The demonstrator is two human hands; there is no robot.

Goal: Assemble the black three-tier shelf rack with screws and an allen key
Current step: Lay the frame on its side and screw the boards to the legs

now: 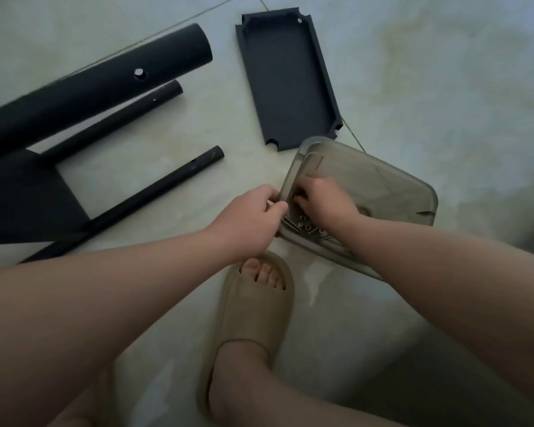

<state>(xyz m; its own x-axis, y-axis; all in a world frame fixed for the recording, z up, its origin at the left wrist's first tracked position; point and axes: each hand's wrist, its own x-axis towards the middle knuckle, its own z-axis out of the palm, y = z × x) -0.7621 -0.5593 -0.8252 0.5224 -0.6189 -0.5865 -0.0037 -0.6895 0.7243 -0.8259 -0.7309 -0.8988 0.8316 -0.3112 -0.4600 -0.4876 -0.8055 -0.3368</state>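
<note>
A smoky clear plastic tray [392, 192] lies on the tiled floor, tilted up toward me, with several silver screws [305, 227] gathered at its near edge. My left hand [253, 220] grips the tray's left rim. My right hand [324, 198] is inside the tray, fingers curled down among the screws; what it pinches is hidden. A loose black shelf panel [287, 84] lies flat beyond the tray. Black tubes [154, 192] [114, 124] [90, 87] of the partly built rack lie at the left, joined to a black shelf [22, 198].
My foot in a beige slide sandal [253, 315] stands just below the tray. Pale floor tiles with a grout line run behind the parts. Bare floor shows at the right and upper right.
</note>
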